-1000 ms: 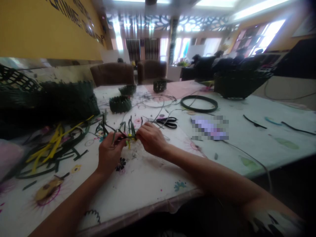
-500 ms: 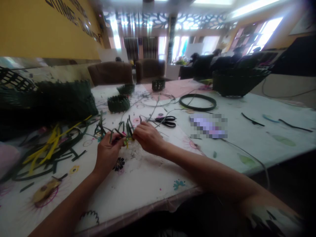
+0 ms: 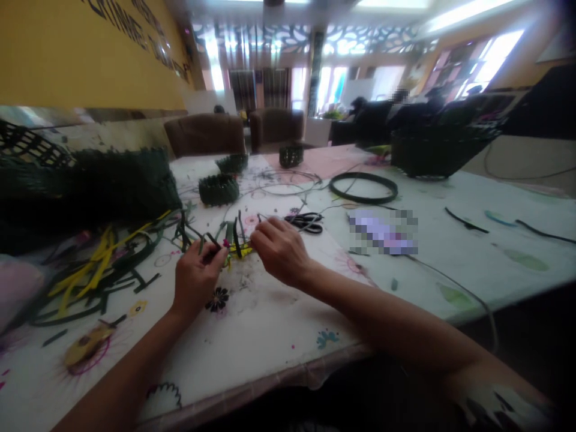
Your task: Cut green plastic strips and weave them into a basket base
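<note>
Seemingly part-woven strips [image 3: 236, 240], ends left loose, are pinched in the left hand [image 3: 196, 276]; right hand [image 3: 284, 251] curled, grip unclear.

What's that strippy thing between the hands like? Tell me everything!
The strip piece is made of flat, plastic-looking strips: dark green ones standing up with loose ends, some leaning, and yellow ones low down. Over the table, the left hand holds its left side, and the right hand pinches at its right end. Part is hidden.
</note>
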The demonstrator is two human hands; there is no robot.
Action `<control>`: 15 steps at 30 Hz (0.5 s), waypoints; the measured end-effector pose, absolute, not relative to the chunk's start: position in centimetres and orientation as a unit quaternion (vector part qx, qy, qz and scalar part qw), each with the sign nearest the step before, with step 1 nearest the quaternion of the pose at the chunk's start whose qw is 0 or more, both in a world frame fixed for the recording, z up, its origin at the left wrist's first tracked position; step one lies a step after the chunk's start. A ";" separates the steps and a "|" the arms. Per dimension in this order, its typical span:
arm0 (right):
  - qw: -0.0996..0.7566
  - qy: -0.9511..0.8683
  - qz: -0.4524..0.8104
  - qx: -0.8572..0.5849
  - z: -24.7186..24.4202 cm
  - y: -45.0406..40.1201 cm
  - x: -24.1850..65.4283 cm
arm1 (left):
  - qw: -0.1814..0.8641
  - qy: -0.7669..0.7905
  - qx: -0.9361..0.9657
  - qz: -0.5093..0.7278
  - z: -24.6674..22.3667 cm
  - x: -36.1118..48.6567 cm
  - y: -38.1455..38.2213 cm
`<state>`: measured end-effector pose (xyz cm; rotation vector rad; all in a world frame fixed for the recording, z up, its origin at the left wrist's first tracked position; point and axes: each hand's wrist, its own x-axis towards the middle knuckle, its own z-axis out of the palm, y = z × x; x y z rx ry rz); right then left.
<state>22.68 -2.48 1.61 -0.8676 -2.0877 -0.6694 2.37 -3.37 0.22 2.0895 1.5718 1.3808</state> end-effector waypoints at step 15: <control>0.382 -0.856 -0.310 -0.159 4.4 -7.0 22.8 | -0.090 0.475 0.793 0.371 -0.3 3.1 -4.0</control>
